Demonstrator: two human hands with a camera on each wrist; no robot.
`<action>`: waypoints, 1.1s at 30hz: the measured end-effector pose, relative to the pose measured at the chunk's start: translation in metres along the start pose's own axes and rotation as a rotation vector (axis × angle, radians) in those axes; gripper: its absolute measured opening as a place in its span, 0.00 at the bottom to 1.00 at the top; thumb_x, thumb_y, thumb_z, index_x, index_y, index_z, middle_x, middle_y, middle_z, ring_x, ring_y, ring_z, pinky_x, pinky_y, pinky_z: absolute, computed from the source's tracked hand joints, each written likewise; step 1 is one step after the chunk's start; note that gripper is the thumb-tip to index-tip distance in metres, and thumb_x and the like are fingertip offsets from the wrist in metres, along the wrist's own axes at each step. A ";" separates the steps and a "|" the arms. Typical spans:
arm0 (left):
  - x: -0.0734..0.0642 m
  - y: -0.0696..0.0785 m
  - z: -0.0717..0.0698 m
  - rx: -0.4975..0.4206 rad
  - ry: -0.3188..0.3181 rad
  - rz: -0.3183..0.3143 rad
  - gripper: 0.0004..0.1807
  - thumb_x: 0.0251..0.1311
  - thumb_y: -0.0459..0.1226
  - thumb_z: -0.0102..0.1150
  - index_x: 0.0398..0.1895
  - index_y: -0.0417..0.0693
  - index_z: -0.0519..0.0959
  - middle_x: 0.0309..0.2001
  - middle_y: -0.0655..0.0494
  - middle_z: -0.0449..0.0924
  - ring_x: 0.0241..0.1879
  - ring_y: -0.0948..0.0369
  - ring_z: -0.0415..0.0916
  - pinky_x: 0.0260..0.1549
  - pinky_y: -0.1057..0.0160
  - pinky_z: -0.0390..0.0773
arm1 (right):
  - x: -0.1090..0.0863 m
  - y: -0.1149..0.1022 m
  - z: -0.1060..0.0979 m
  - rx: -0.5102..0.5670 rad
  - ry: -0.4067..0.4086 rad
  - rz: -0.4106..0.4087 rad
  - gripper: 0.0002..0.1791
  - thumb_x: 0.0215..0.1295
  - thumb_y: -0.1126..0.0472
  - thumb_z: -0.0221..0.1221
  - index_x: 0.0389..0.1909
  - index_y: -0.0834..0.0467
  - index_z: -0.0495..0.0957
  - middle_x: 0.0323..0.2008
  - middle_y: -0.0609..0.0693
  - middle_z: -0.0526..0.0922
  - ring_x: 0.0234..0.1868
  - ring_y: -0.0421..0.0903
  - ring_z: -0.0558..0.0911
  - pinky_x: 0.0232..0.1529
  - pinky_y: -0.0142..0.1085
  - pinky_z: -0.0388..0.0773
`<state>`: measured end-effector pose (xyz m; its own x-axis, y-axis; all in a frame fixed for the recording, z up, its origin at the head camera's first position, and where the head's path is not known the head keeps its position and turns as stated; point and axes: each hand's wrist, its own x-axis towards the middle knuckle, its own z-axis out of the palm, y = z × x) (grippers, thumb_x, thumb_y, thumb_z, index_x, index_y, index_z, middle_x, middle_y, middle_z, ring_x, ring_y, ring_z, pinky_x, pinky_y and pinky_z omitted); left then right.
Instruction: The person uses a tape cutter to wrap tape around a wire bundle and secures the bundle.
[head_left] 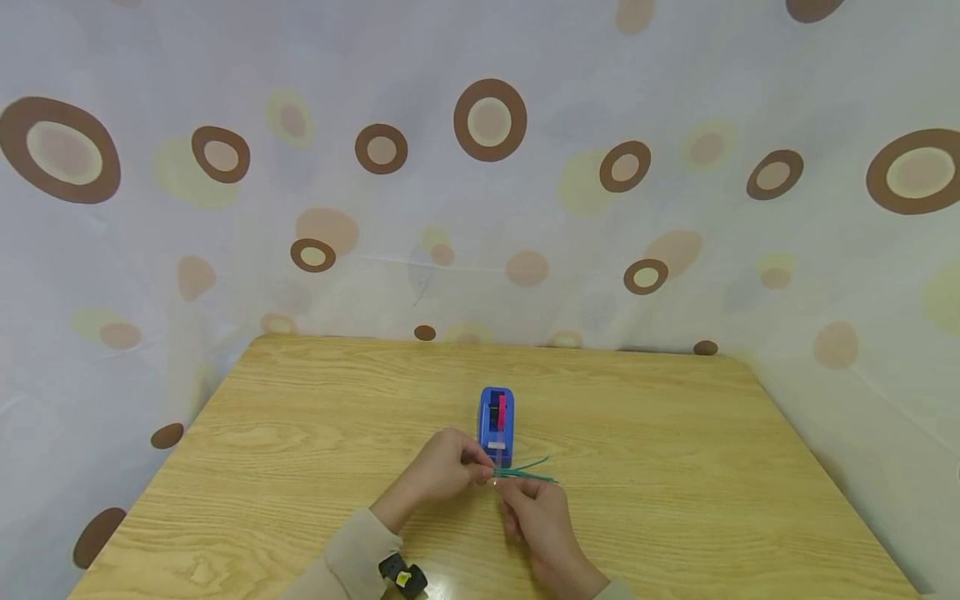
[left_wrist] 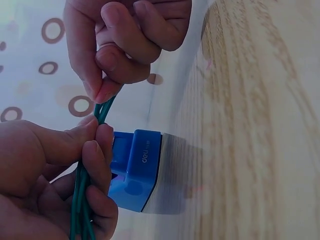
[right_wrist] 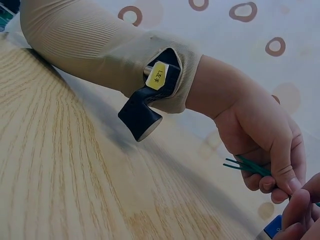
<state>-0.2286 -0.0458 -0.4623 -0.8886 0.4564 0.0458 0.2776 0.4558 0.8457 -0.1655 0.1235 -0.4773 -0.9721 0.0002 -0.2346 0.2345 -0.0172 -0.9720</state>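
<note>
A small bundle of thin green strands (head_left: 534, 476) is stretched between the two hands, above the table in front of the blue tape dispenser (head_left: 486, 440). My left hand (head_left: 444, 467) pinches the bundle between thumb and forefinger; in the left wrist view, loose strands (left_wrist: 82, 200) run down along its curled fingers. Close beside it, my right hand (head_left: 542, 515) pinches the same bundle with thumb and forefinger. A pink core shows in the dispenser, which bears "deli" lettering on its end in the left wrist view. Whether any tape is on the strands cannot be made out.
The wood-grain table (head_left: 660, 433) extends around the hands, backed by a pale cloth (head_left: 570, 275) with brown circles. A black camera mount (right_wrist: 150, 100) with a yellow label sits on the left wrist, over a beige sleeve (right_wrist: 90, 45).
</note>
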 end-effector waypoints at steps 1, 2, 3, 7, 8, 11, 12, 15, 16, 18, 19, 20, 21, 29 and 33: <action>0.000 0.000 0.000 -0.002 0.001 -0.002 0.06 0.59 0.30 0.67 0.26 0.47 0.87 0.24 0.63 0.80 0.25 0.65 0.73 0.23 0.67 0.72 | 0.000 0.000 0.000 0.001 0.001 -0.002 0.16 0.67 0.60 0.61 0.40 0.73 0.80 0.15 0.45 0.71 0.16 0.37 0.67 0.17 0.27 0.63; 0.000 0.000 0.000 -0.003 0.002 -0.004 0.06 0.59 0.30 0.67 0.26 0.47 0.87 0.24 0.63 0.80 0.26 0.65 0.73 0.24 0.67 0.72 | 0.000 0.000 0.000 0.000 0.001 -0.006 0.16 0.67 0.60 0.61 0.40 0.73 0.80 0.15 0.45 0.71 0.16 0.37 0.67 0.17 0.27 0.63; 0.000 0.000 0.000 -0.003 0.002 -0.005 0.06 0.59 0.30 0.67 0.26 0.47 0.87 0.24 0.63 0.80 0.26 0.65 0.73 0.24 0.66 0.73 | 0.000 0.001 0.000 -0.001 0.001 -0.010 0.16 0.67 0.60 0.61 0.40 0.73 0.80 0.15 0.45 0.70 0.16 0.37 0.67 0.17 0.27 0.63; 0.000 0.000 -0.001 -0.012 -0.001 -0.007 0.06 0.60 0.30 0.66 0.26 0.47 0.87 0.25 0.63 0.80 0.26 0.65 0.73 0.24 0.66 0.73 | 0.001 0.003 0.000 -0.008 0.003 -0.021 0.15 0.67 0.60 0.60 0.39 0.73 0.80 0.14 0.45 0.69 0.15 0.38 0.67 0.16 0.27 0.62; 0.000 0.000 -0.001 -0.016 -0.002 -0.007 0.06 0.60 0.30 0.66 0.26 0.46 0.87 0.25 0.62 0.80 0.26 0.65 0.73 0.24 0.66 0.73 | 0.001 0.003 0.000 -0.014 0.004 -0.021 0.15 0.67 0.60 0.60 0.39 0.72 0.80 0.14 0.45 0.69 0.15 0.38 0.67 0.16 0.27 0.62; -0.001 0.001 -0.002 -0.031 -0.007 -0.008 0.06 0.61 0.30 0.65 0.27 0.46 0.87 0.25 0.62 0.80 0.26 0.64 0.73 0.24 0.66 0.73 | 0.001 0.004 0.000 -0.017 0.016 -0.007 0.15 0.67 0.59 0.61 0.40 0.71 0.80 0.13 0.45 0.69 0.15 0.38 0.67 0.16 0.27 0.62; -0.001 0.001 -0.002 -0.035 -0.010 -0.008 0.06 0.61 0.30 0.65 0.27 0.45 0.87 0.25 0.62 0.80 0.26 0.64 0.73 0.24 0.66 0.73 | 0.001 0.004 0.000 -0.016 0.021 -0.002 0.15 0.67 0.59 0.61 0.40 0.71 0.81 0.13 0.45 0.69 0.15 0.38 0.67 0.16 0.27 0.62; 0.000 0.001 -0.001 -0.045 -0.020 -0.009 0.06 0.62 0.30 0.64 0.28 0.45 0.88 0.26 0.61 0.80 0.26 0.64 0.73 0.24 0.66 0.73 | 0.001 0.005 0.000 -0.005 0.037 0.007 0.15 0.66 0.59 0.62 0.40 0.71 0.81 0.13 0.45 0.70 0.15 0.38 0.67 0.16 0.27 0.62; 0.000 0.001 -0.001 -0.046 -0.024 -0.010 0.06 0.62 0.30 0.64 0.29 0.44 0.88 0.26 0.61 0.80 0.27 0.64 0.73 0.24 0.66 0.73 | 0.002 0.005 0.001 -0.001 0.039 0.007 0.16 0.66 0.59 0.63 0.40 0.71 0.81 0.13 0.45 0.70 0.15 0.38 0.67 0.15 0.27 0.62; 0.000 0.000 -0.001 -0.047 -0.030 -0.014 0.06 0.63 0.31 0.64 0.30 0.44 0.88 0.27 0.61 0.80 0.27 0.64 0.72 0.25 0.66 0.73 | 0.002 0.006 0.001 0.003 0.040 0.003 0.16 0.66 0.59 0.63 0.40 0.71 0.81 0.13 0.45 0.70 0.14 0.37 0.67 0.15 0.27 0.62; 0.000 0.000 0.000 -0.047 -0.033 -0.018 0.06 0.63 0.31 0.63 0.30 0.44 0.88 0.27 0.61 0.80 0.27 0.64 0.72 0.25 0.66 0.73 | 0.002 0.007 0.001 0.005 0.041 0.000 0.16 0.66 0.59 0.63 0.40 0.71 0.81 0.13 0.45 0.70 0.14 0.37 0.67 0.15 0.27 0.62; 0.000 -0.001 0.000 -0.048 -0.035 -0.023 0.06 0.63 0.31 0.63 0.30 0.44 0.88 0.27 0.61 0.80 0.27 0.64 0.72 0.25 0.66 0.72 | 0.002 0.007 0.000 0.005 0.039 -0.005 0.16 0.66 0.59 0.63 0.41 0.71 0.81 0.13 0.45 0.70 0.14 0.37 0.67 0.15 0.26 0.61; 0.000 -0.001 0.000 -0.047 -0.037 -0.026 0.07 0.64 0.31 0.63 0.30 0.44 0.88 0.27 0.61 0.79 0.27 0.64 0.72 0.25 0.66 0.72 | 0.002 0.007 0.000 0.004 0.038 -0.009 0.16 0.66 0.60 0.63 0.41 0.71 0.81 0.13 0.45 0.69 0.14 0.37 0.67 0.15 0.26 0.61; -0.001 -0.001 0.001 -0.052 -0.047 -0.043 0.08 0.65 0.32 0.61 0.30 0.45 0.88 0.26 0.61 0.79 0.27 0.64 0.70 0.25 0.67 0.71 | 0.003 0.007 -0.001 -0.054 0.051 -0.022 0.14 0.66 0.60 0.62 0.38 0.71 0.82 0.12 0.45 0.69 0.14 0.37 0.66 0.14 0.26 0.60; -0.001 0.001 0.002 -0.068 -0.038 -0.041 0.09 0.65 0.32 0.61 0.29 0.43 0.87 0.25 0.60 0.79 0.26 0.64 0.69 0.24 0.67 0.70 | 0.004 0.006 -0.001 -0.075 0.066 -0.028 0.14 0.66 0.60 0.61 0.38 0.70 0.82 0.12 0.45 0.69 0.14 0.38 0.67 0.14 0.27 0.60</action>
<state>-0.2265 -0.0445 -0.4621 -0.8839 0.4676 -0.0088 0.2145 0.4220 0.8808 -0.1677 0.1247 -0.4841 -0.9764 0.0659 -0.2055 0.2094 0.0582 -0.9761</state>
